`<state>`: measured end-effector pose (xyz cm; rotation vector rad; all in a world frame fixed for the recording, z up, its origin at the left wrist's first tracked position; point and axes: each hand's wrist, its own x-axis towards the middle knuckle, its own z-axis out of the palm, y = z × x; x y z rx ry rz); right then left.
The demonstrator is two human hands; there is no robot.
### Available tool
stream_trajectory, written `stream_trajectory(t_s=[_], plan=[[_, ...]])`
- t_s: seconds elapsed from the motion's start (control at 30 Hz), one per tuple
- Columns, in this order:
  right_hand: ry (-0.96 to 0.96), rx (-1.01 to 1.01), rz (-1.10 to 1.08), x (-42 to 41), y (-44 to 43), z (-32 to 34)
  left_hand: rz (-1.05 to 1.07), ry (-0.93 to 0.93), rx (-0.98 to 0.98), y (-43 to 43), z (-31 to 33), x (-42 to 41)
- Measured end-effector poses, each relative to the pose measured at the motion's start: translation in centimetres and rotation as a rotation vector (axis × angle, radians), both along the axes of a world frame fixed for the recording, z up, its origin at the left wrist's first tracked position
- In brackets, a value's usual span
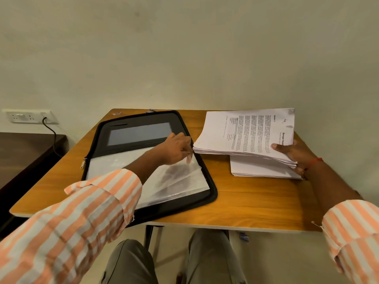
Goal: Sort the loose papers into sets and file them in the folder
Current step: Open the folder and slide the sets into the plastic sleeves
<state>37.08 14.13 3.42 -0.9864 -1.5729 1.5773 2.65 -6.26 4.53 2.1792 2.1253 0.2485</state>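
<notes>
Knees (131, 261) in grey trousers at bottom centre, under the counter (246, 206) edge. Striped orange-white sleeve (82, 218) runs from lower left up to the left hand (176, 148). Its fingers are curled, pinching the right edge of the top clear sleeve (174, 181), which is lifted and fanned. Black zip folder (211, 193) lies open flat on the counter, centre-left of frame, with a grey pocket window (139, 133) in its far half. Right hand (295, 154) at right of frame grips a bunch of papers (246, 132), thumb on top and fingers beneath, raised off the lower stack (260, 169) on the counter just beside the folder. Red thread (315, 160) on that wrist. Wall socket (26, 116) with black cable (53, 138) at left, above a dark table (26, 148).
</notes>
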Motion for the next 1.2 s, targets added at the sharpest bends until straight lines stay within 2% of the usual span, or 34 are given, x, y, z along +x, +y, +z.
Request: stream_trajectory(t_s=[0.23, 0.43, 0.83, 0.93, 1.07, 1.2], plan=[[-0.057, -0.026, 0.04, -0.3, 1.3, -1.2, 0.004, -0.113, -0.074, 0.0, 0.1, 0.6], [-0.112, -0.035, 0.044, -0.2, 1.2, -1.2, -0.082, -0.094, -0.048, -1.0, 0.0, 0.8], [-0.423, 0.161, 0.206, 0.2, -0.2, 0.5, -0.048, -0.095, -0.048, -0.6, 0.3, 1.0], [-0.415, 0.133, 0.242, 0.1, -0.3, 0.3, -0.061, -0.098, -0.043, -0.4, 0.1, 1.1], [-0.373, 0.083, 0.275, 0.1, -0.3, -0.2, -0.027, 0.029, -0.08, -0.2, -0.2, 0.7], [-0.209, -0.07, 0.274, 0.1, -1.0, -0.3, 0.002, 0.169, -0.057, 0.6, -0.7, -1.6]])
